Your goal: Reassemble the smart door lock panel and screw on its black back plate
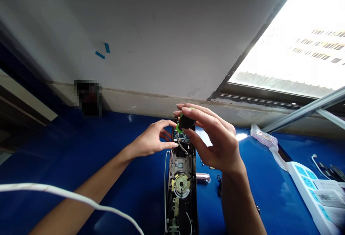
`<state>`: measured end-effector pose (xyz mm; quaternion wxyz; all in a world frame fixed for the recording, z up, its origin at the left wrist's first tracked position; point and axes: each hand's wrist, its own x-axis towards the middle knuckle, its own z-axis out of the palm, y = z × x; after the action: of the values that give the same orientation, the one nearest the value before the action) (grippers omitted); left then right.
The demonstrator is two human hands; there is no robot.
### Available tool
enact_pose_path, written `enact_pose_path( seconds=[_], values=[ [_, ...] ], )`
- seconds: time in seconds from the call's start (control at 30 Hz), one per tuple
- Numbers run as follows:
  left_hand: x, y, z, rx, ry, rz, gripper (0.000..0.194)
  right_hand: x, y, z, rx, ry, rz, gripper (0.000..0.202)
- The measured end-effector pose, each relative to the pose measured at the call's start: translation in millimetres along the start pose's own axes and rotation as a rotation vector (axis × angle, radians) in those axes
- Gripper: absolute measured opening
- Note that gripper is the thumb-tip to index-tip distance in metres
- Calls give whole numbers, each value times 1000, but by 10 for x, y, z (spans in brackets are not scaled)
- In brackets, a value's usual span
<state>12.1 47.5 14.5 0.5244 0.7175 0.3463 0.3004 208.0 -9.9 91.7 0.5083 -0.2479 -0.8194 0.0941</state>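
Observation:
A long black housing lies lengthwise on the blue table, with a blue circuit board near its far end and a round metal part lower down. My right hand grips a black and green tool handle above the board; the tool's tip is hidden. My left hand rests at the left edge of the housing beside the board, thumb and fingers apart, nothing visible between them. A grey wire runs from the board.
A pink cylinder and small black parts lie right of the housing. A white power strip and a plastic bag are further right. A white cable crosses the lower left. The wall stands behind the table.

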Motion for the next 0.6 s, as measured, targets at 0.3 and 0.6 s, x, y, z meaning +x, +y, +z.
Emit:
enact_pose_path(
  seconds=[0.3,0.6],
  values=[
    [15,-4,-8,37,-8,-10,57,36,-29,19,-95,113,-21,54],
    [15,3,-10,26,-26,8,51,31,-38,-43,-66,134,1,47]
  ],
)
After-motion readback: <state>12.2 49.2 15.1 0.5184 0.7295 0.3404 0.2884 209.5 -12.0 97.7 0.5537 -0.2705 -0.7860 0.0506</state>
